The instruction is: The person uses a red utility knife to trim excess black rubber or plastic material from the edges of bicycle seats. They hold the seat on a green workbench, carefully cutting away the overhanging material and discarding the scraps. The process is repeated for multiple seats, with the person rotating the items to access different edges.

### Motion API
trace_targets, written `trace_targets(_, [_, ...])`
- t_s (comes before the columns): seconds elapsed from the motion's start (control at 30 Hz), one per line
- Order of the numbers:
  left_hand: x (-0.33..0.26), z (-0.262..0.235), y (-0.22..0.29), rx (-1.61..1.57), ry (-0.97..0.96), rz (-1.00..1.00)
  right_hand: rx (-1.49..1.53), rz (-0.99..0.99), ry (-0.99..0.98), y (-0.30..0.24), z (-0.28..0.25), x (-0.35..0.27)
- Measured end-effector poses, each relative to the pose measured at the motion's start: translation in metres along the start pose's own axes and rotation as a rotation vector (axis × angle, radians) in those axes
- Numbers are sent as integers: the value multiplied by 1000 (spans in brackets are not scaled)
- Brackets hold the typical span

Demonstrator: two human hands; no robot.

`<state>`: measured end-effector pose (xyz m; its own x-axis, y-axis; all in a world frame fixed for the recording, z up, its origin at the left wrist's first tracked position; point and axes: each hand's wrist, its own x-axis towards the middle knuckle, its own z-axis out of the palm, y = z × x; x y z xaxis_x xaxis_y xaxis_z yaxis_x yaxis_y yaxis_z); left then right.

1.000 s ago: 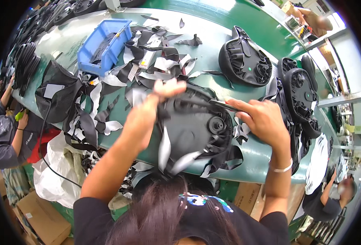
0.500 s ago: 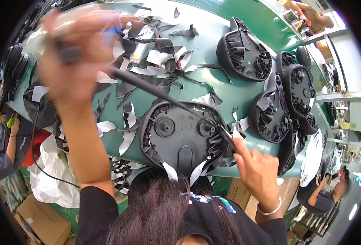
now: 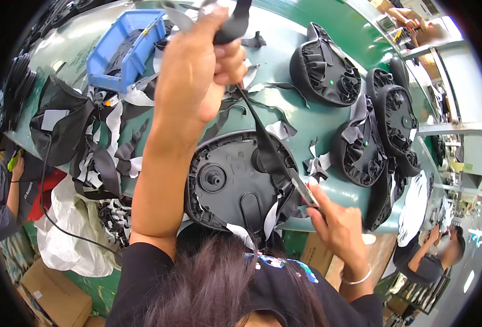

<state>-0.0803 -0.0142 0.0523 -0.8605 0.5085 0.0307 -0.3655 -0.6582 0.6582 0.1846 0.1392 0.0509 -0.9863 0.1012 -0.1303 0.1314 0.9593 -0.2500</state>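
Note:
A black padded seat (image 3: 232, 188) lies underside up on the table in front of me, with its plastic base and round mounts showing. My left hand (image 3: 194, 76) is raised beyond the seat, fingers closed round a long black strip of cover material (image 3: 268, 144). The strip runs down, stretched, to the seat's right rim. At that rim my right hand (image 3: 336, 223) grips a utility knife (image 3: 305, 192), its blade end touching or very near the strip. Two pale flaps hang at the seat's near edge.
Several similar black seats (image 3: 328, 68) rest on the right of the green table (image 3: 306, 122). A blue bin (image 3: 123, 79) stands at the far left among black and white offcuts (image 3: 104, 163). White plastic bags (image 3: 72, 229) and a cardboard box (image 3: 55, 291) are below left. Other people work at both sides.
My left hand has moved right, the strip in it, so the blue bin now shows fully. The seat has turned slightly. My right hand stays near the rim with the knife.

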Motion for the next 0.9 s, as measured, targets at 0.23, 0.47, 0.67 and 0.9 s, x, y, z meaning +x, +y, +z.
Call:
trace_targets(0.23, [-22, 8, 46, 222, 338, 1068, 796, 376, -82, -38, 40, -64])
trace_targets(0.47, [-50, -81, 31, 1870, 82, 397, 987, 311, 340, -21, 52, 21])
trace_targets(0.67, [-100, -25, 12, 1709, -118, 327, 1142, 227, 480, -6, 52, 99])
trace_targets(0.9, [-102, -24, -41, 1565, -1045, 93, 972, 278, 429, 0, 45, 40])
